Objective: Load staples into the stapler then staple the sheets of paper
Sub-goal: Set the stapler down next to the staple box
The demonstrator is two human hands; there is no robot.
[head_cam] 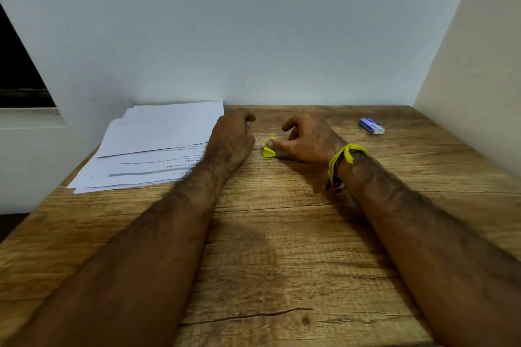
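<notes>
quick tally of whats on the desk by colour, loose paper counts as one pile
white: 1, the paper pile
yellow: 1, the small stapler under the right hand
blue: 1, the staple box
total: 3 on the wooden desk

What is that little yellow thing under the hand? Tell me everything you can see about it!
The yellow thing is small and bright, and looks like plastic; it is probably the stapler. It sits on the wooden table, near the middle, between the two hands. The right hand covers most of it, with the thumb pressed on its top, so only one wedge-shaped end shows. The left hand is close by but does not touch it. I cannot tell whether it is open or closed.
</notes>
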